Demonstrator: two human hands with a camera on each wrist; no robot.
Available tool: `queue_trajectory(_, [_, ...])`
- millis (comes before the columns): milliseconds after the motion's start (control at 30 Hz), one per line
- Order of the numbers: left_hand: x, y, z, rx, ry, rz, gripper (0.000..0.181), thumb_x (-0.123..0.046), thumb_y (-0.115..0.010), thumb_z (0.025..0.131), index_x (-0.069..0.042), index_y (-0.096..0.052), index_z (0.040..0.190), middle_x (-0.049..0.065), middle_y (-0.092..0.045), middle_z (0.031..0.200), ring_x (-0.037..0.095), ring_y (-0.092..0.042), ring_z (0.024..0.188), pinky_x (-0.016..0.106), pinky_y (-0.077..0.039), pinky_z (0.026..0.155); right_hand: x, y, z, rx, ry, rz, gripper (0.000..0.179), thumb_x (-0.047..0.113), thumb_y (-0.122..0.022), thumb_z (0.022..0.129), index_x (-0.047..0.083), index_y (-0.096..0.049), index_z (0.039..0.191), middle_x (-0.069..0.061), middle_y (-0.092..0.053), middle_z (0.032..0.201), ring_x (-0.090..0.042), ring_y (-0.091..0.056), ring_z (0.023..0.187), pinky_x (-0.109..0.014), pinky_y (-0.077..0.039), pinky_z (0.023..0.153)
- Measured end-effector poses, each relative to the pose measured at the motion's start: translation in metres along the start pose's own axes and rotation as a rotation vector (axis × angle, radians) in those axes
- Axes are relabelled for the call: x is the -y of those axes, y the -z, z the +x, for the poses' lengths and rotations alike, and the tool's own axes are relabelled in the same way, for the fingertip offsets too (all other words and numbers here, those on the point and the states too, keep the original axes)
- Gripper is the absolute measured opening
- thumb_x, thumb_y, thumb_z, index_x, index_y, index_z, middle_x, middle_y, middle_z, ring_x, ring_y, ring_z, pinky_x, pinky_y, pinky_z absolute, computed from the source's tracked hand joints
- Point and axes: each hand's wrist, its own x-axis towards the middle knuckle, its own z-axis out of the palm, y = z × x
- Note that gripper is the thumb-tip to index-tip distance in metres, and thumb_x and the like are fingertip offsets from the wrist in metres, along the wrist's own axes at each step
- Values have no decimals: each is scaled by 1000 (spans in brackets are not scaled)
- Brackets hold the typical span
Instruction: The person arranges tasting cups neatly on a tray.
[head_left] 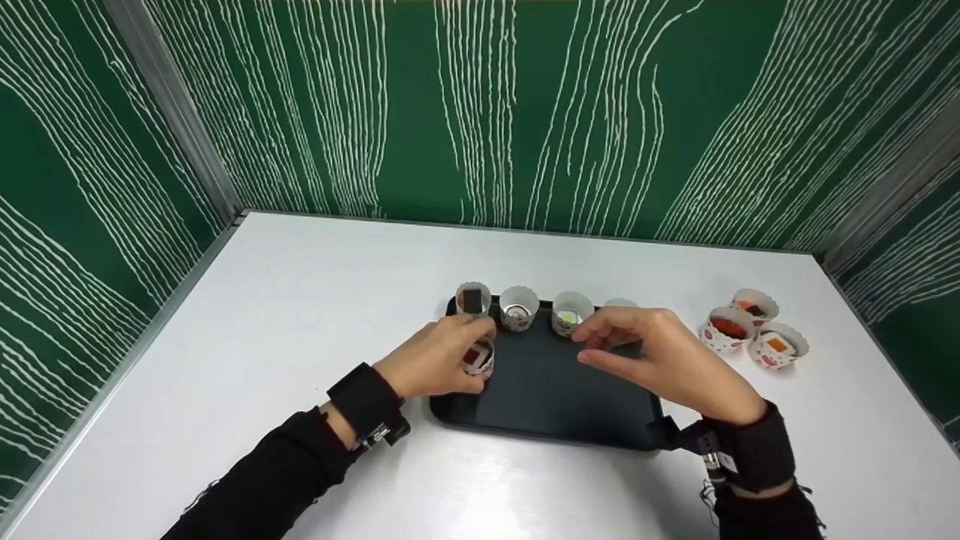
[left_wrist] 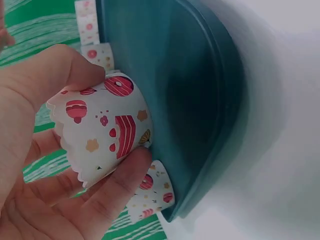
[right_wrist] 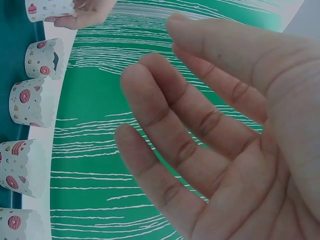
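The head view shows me the left hand, its grip clamped thumb-to-fingers round a printed cup at the left end of the dark tray; whether it touches down, I can't tell. The right hand holds nothing, thumb and fingertips apart. The cup looks light, papery, easily dented: I'd hold it gently below the scalloped rim.

The left hand holds a scalloped, pink-patterned cup.
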Motion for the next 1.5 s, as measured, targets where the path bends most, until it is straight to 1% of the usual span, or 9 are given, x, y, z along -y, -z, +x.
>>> queue_trajectory(200, [4,-1,2,13,18,8,55,-13,-91,78,-6,-62,125,16,-70,118,23,-69,98,34,-61,78,0,0,0,4,0,0,14,19,-80,98,26,-76,110,13,-75,104,-6,-72,92,-24,-60,84])
queue_trajectory(300, [5,-2,1,15,27,11,55,-13,-91,78,-6,-63,125,16,-70,118,24,-69,98,35,-61,78,-1,1,0,4,2,-4,15,19,-80,98,26,-76,110,13,-75,103,-6,-72,91,-24,-60,84])
queue_trajectory(533, [7,-3,1,21,68,53,55,-17,-92,79,-9,-66,127,14,-69,121,24,-67,100,38,-61,82,-1,1,0,5,-1,-2,14,19,-80,98,26,-76,110,12,-76,104,-6,-72,91,-23,-60,83])
queue_trajectory(700, [8,-4,0,24,77,67,56,-16,-92,80,-9,-66,129,15,-68,122,23,-67,98,38,-60,81,1,2,0,8,-14,-9,13,22,-79,99,26,-76,110,13,-76,104,-5,-72,91,-22,-59,83])
queue_trajectory(933, [8,-5,-1,16,96,75,60,-16,-92,80,-9,-63,132,17,-66,125,28,-69,102,43,-62,85,1,3,1,10,-12,-19,13,22,-79,99,26,-76,111,13,-76,104,-5,-72,91,-23,-59,83])
queue_trajectory(1200, [11,-7,0,15,85,91,62,-17,-92,81,-9,-61,134,17,-66,127,29,-68,104,45,-62,88,-1,2,1,11,-21,-26,13,22,-79,99,25,-76,111,11,-76,106,-5,-72,92,-23,-59,84])
queue_trajectory(1367, [9,-6,-2,11,86,75,65,-18,-93,83,-9,-60,139,18,-65,130,30,-69,108,45,-62,92,-3,1,1,14,-30,-25,13,23,-79,99,25,-76,111,11,-76,107,-5,-72,92,-23,-59,84])
queue_trajectory(1500, [8,-5,-4,-8,78,55,66,-19,-93,83,-10,-60,139,16,-64,127,29,-68,105,44,-62,89,-4,1,0,17,-31,-28,13,23,-79,99,25,-76,111,11,-76,106,-6,-71,92,-22,-59,84])
